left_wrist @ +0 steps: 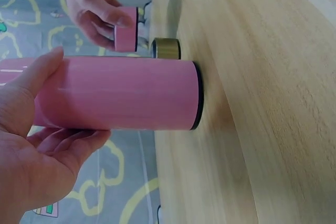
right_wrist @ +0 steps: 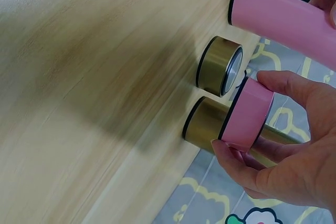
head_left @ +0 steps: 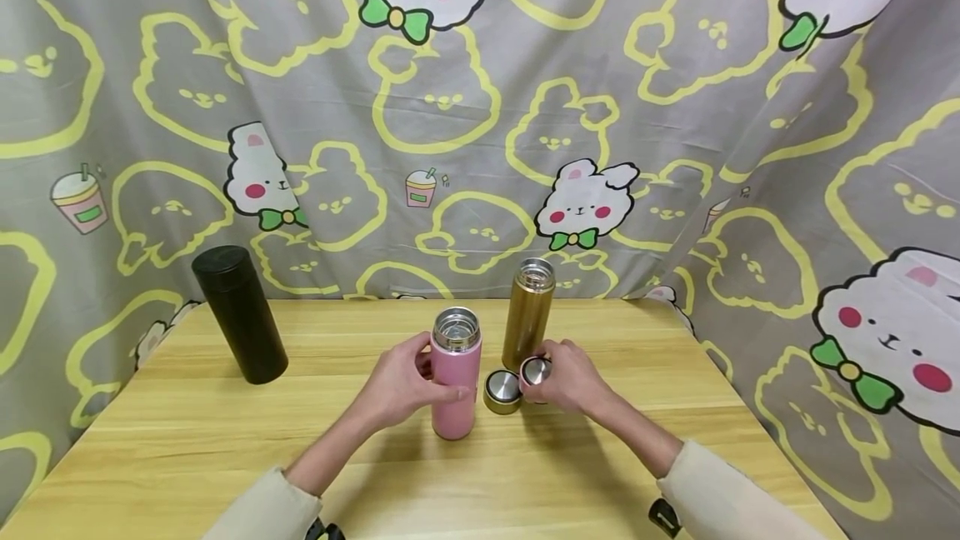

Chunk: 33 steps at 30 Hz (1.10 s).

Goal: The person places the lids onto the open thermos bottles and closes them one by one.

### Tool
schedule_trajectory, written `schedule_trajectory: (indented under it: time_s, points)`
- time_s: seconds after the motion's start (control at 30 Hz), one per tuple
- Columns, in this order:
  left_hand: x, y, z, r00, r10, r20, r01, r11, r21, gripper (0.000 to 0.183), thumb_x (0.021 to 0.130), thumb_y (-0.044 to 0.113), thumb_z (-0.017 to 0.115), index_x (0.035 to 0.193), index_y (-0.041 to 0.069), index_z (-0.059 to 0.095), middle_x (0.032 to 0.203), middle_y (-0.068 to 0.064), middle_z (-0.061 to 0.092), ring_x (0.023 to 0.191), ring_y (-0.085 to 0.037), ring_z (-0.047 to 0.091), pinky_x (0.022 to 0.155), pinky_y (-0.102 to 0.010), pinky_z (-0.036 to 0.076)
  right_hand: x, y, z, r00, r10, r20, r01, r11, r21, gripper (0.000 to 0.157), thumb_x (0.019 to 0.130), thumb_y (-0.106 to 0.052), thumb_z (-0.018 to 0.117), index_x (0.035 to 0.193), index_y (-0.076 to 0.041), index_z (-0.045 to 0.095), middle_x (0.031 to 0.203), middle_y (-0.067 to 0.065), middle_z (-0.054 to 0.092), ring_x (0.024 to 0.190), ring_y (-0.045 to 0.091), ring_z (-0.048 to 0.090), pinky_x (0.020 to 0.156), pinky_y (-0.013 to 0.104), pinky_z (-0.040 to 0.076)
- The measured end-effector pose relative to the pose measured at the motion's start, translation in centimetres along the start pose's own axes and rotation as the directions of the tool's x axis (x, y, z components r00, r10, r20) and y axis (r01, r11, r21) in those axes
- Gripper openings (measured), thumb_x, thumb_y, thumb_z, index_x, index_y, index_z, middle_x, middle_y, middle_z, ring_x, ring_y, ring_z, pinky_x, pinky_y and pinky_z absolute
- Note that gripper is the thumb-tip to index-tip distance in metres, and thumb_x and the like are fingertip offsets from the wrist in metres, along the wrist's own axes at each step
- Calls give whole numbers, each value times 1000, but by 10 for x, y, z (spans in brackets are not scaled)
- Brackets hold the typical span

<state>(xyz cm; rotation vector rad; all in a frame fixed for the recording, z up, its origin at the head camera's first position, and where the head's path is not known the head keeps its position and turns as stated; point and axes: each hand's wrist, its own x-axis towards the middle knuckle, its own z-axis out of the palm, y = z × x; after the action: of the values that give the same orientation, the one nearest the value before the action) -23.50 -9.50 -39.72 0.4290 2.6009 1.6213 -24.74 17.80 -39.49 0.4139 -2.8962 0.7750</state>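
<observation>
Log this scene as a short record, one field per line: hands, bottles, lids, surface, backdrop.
Left hand: the left hand grips the pink bottle
Right hand: the right hand holds the pink lid above the table
Pink bottle: upright, mouth uncovered
Gold bottle: the gold bottle stands uncovered
Gold lid: the gold lid lies on the table in front of the gold bottle
Black bottle: the black bottle stands capped, far left
Surface: light wood-grain
Backdrop: grey patterned curtain

Pink bottle (left_wrist: 121,93) cut off in left wrist view, far gold bottle (right_wrist: 206,121) partly hidden behind pink lid (right_wrist: 249,114), near sleeves (head_left: 262,511) cropped
</observation>
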Motion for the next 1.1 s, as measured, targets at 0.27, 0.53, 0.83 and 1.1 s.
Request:
schedule_trajectory:
  time_s: [0.27, 0.53, 0.83, 1.1]
  points:
    - [0, 0, -1, 1000, -3, 7, 3, 1000, 23, 69, 64, 37, 96, 122, 14, 66, 110, -2, 75, 101, -17, 72, 86, -36, 59, 0, 0, 0, 1000, 11, 5, -11, 1000, -5, 36, 65, -21, 88, 93, -9, 71, 83, 2, 66, 83, 18, 56, 72, 36, 49]
    - [2, 0, -2, 1000, 6, 21, -6, 1000, 9, 69, 62, 39, 97, 120, 17, 67, 107, 1, 76, 98, -14, 72, 84, -33, 59, 4, -6, -2, 1000, 9, -3, -9, 1000, -13, 37, 65, -24, 88, 93, -7, 70, 82, 3, 66, 80, 18, 55, 69, 35, 49]
    - [3, -2, -3, 1000, 8, 25, -8, 1000, 21, 68, 62, 40, 97, 118, 16, 68, 104, 2, 76, 95, -13, 72, 83, -34, 59, 12, -17, -16, 999, 32, 27, -32, 999, 9, 40, 67, -25, 90, 98, -6, 71, 88, 4, 68, 86, 20, 59, 74, 36, 51]
    - [4, -2, -4, 999, 12, 31, -13, 999, 29, 66, 62, 41, 97, 117, 18, 68, 103, 3, 76, 94, -12, 72, 82, -33, 59, 21, -37, -39, 998, 20, 67, -25, 998, 60, 46, 73, -29, 87, 110, -6, 71, 99, 6, 72, 91, 19, 65, 79, 36, 55]
